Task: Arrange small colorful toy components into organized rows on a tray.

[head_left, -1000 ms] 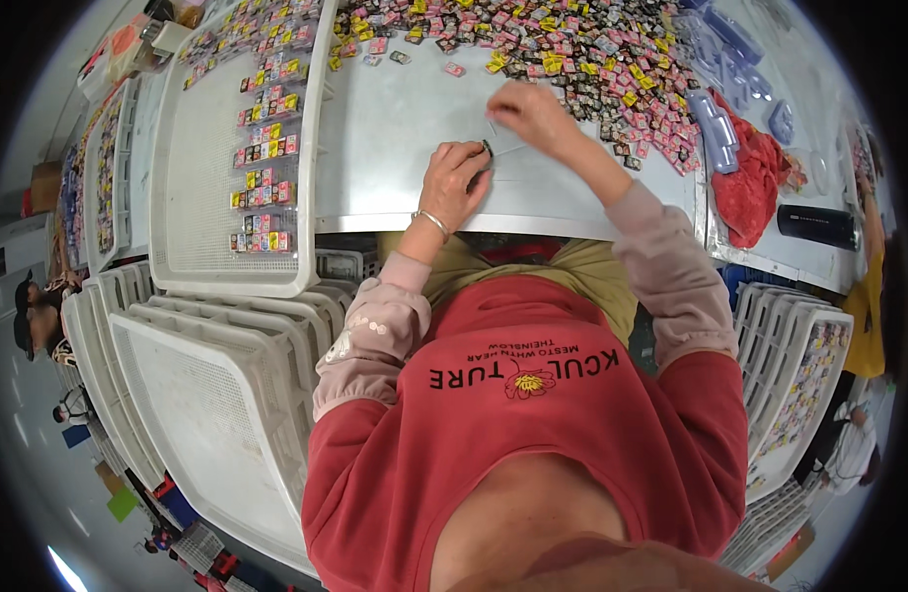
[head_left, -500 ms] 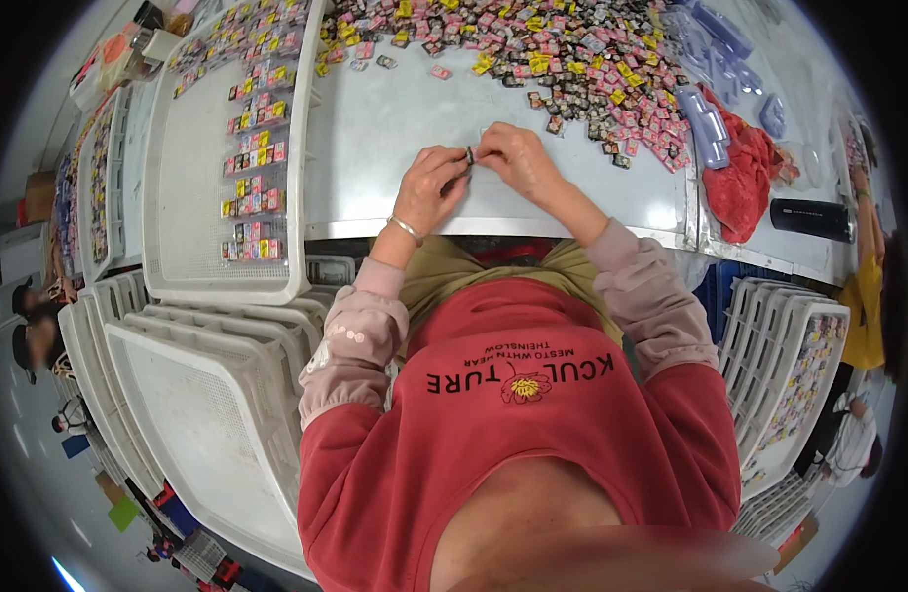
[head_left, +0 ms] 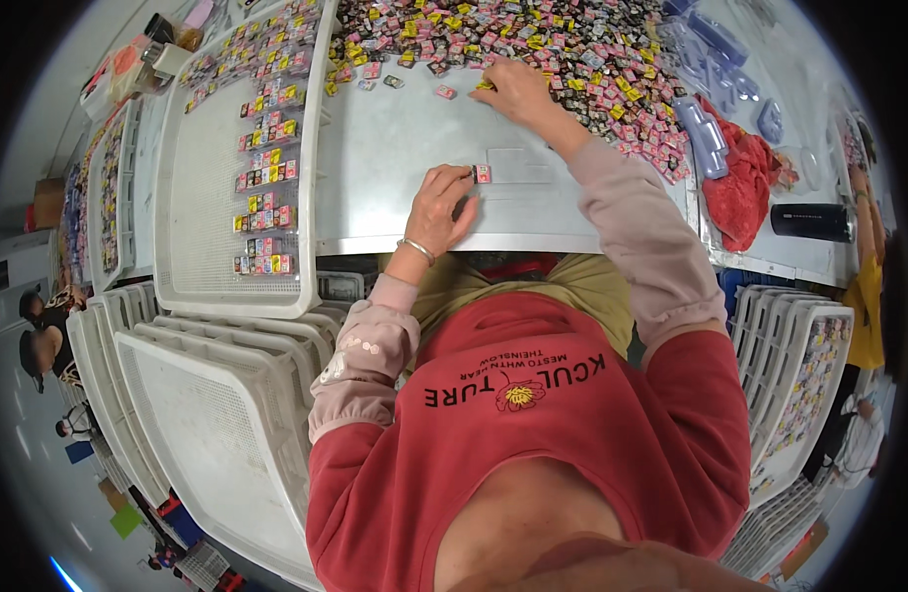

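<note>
On the metal tabletop, my left hand [head_left: 441, 209] is curled at the left end of a clear plastic tray [head_left: 528, 168]. A small pink-and-white block [head_left: 483, 174] and a dark one sit at that end, against my fingertips. My right hand [head_left: 520, 94] has reached to the near edge of a big heap of small printed blocks [head_left: 612, 74]. Its thumb and fingers close on a small yellow block [head_left: 486, 85], partly hidden by them. Several loose blocks lie left of it, among them a pink one [head_left: 445, 92].
At left, a white plastic crate [head_left: 192, 197] holds rows of filled clear trays [head_left: 266, 173]. Stacked white crates [head_left: 207, 395] stand below it. On the right lie clear plastic trays [head_left: 711, 138], a red cloth [head_left: 740, 187] and a black cylinder [head_left: 811, 221]. Other people are at the edges.
My right hand has left my left hand and moved away to the heap, onto a yellow block. My left hand has shifted slightly nearer me, and the clear tray is now exposed.
</note>
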Demonstrator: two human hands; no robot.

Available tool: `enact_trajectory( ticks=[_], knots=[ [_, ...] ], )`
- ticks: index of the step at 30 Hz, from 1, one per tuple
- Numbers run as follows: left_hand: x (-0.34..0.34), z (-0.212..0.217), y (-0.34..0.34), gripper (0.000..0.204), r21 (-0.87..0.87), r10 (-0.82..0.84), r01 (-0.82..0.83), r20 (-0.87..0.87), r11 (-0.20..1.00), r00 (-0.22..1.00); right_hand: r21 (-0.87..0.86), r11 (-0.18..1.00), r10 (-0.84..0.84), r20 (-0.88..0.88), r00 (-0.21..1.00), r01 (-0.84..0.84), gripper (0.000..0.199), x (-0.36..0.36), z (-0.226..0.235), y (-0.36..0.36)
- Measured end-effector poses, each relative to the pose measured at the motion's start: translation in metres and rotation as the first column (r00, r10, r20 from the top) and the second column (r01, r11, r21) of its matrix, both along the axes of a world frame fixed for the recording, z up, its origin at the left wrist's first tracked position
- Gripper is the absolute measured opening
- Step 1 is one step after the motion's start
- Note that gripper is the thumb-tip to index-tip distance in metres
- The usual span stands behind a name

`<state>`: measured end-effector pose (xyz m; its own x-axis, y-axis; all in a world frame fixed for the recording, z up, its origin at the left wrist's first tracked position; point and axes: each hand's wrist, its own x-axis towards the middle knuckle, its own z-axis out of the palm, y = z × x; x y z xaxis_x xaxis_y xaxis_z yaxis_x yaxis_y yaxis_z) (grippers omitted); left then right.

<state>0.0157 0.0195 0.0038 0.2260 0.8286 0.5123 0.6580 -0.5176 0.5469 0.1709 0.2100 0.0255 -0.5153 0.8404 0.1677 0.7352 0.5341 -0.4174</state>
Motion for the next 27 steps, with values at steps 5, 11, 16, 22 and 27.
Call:
enact_trajectory(
  ticks=[5, 11, 16, 22, 27],
  knots=[
    [-0.001, 0.0, -0.001, 0.025, 0.02, 0.022, -0.022, 0.001, 1.0, 1.0, 0.213, 0.976, -0.006, 0.194, 0.981, -0.036, 0.027, -0.016, -0.013, -0.006],
    [0.001, 0.006, -0.003, 0.035, 0.03, 0.038, -0.035, -0.103, 0.999, 0.994, 0.162, 0.969, 0.197, -0.063, 0.978, -0.185, 0.023, 0.01, 0.0, -0.023],
    [0.003, 0.009, -0.003, 0.042, -0.003, -0.065, 0.066, -0.203, 0.998, 0.977, -0.127, 0.931, 0.314, -0.194, 0.929, -0.341, 0.021, 0.041, 0.002, -0.08],
    [0.002, 0.003, -0.003, 0.039, 0.002, -0.075, 0.078, -0.232, 0.997, 0.97, -0.118, 0.963, 0.193, -0.323, 0.926, -0.242, 0.01, 0.034, -0.025, -0.118],
    [0.004, 0.002, -0.003, 0.039, 0.017, -0.052, 0.057, -0.213, 0.998, 0.976, 0.108, 0.986, 0.154, -0.295, 0.943, -0.127, 0.016, 0.025, -0.025, -0.137]
  ],
)
